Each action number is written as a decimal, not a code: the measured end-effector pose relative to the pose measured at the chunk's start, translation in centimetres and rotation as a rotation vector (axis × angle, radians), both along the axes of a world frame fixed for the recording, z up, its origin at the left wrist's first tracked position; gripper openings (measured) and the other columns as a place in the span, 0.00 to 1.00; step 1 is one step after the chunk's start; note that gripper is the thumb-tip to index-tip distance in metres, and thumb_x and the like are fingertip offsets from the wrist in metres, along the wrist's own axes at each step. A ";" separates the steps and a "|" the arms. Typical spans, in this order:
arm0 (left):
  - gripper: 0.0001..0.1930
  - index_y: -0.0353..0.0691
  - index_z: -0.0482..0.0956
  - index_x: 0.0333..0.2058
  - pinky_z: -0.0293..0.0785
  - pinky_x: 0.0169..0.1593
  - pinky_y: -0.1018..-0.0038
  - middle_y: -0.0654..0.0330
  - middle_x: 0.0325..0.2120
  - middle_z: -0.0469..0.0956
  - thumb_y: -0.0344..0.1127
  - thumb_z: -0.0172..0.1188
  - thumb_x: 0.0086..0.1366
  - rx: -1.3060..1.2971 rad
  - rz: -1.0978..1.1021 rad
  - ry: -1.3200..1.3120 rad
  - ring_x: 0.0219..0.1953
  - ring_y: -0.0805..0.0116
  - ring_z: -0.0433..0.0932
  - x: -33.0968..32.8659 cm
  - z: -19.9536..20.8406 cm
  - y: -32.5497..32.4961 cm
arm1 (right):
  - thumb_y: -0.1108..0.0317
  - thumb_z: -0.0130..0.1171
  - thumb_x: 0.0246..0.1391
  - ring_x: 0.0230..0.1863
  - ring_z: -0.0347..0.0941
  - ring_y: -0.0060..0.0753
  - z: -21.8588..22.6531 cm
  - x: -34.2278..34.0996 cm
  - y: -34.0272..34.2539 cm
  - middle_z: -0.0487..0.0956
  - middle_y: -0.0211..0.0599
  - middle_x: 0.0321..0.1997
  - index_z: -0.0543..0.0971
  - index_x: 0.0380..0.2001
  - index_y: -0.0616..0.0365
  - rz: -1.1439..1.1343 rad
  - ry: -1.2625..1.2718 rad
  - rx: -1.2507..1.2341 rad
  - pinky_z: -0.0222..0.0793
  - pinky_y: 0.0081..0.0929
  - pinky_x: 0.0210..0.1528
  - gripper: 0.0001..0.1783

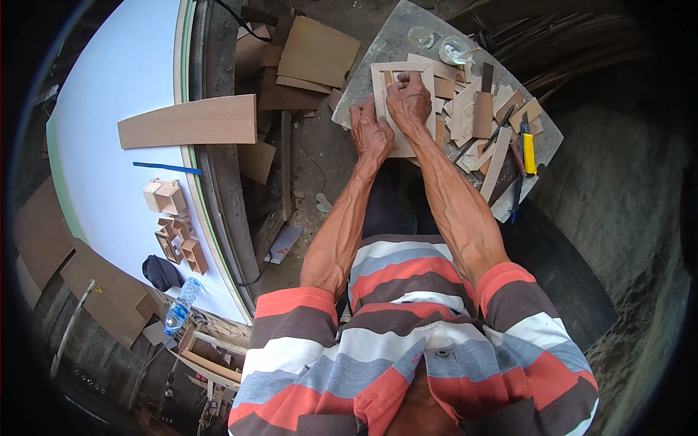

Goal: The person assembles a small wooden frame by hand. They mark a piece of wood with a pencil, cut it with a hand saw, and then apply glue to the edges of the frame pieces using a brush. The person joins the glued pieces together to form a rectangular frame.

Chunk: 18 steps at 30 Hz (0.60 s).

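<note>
A pale rectangular wooden frame panel [439, 94] with a raised border lies on a small worn worktable. My left hand [371, 131] is closed at the panel's left edge, its fingers curled against the border. On the panel's upper part, my right hand [408, 100] presses down with bent fingers near a narrow brown wood strip [389, 77]. Whatever sits under those fingertips is hidden. Both hands are close together. To the right of the panel lies a heap of thin wood offcuts [465, 116], partly touching it.
A yellow utility knife [528, 145] lies at the worktable's right [549, 138]. A tub of white paste [455, 51] stands at the back. On the left, a white board [116, 94] carries a wood plank [193, 122], small wooden boxes [164, 196] and a plastic bottle [183, 305].
</note>
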<state>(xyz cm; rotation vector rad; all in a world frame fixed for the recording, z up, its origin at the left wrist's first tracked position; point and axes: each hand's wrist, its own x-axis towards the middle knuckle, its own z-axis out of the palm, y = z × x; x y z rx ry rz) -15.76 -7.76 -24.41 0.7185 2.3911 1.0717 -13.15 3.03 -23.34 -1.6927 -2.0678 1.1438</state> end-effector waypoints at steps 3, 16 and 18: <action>0.26 0.28 0.68 0.59 0.74 0.48 0.62 0.42 0.46 0.73 0.26 0.56 0.60 0.147 0.131 -0.200 0.47 0.50 0.76 -0.1 1.3 0.6 | 0.67 0.61 0.49 0.33 0.79 0.38 1.8 2.3 0.1 0.81 0.37 0.32 0.77 0.43 0.58 0.125 0.142 0.035 0.74 0.36 0.38 0.16; 0.21 0.24 0.70 0.54 0.81 0.53 0.66 0.45 0.49 0.76 0.32 0.59 0.68 0.633 0.206 -1.179 0.49 0.52 0.80 0.1 7.6 3.7 | 0.64 0.66 0.50 0.33 0.77 0.34 8.6 11.2 4.4 0.80 0.37 0.34 0.74 0.51 0.56 0.225 0.315 0.035 0.73 0.31 0.35 0.25; 0.21 0.25 0.70 0.54 0.81 0.53 0.65 0.45 0.48 0.77 0.32 0.59 0.68 0.484 0.178 -1.049 0.49 0.50 0.80 0.4 7.9 3.8 | 0.60 0.66 0.51 0.34 0.78 0.36 7.2 13.0 7.8 0.81 0.39 0.36 0.73 0.52 0.57 0.101 0.111 -0.032 0.73 0.32 0.36 0.26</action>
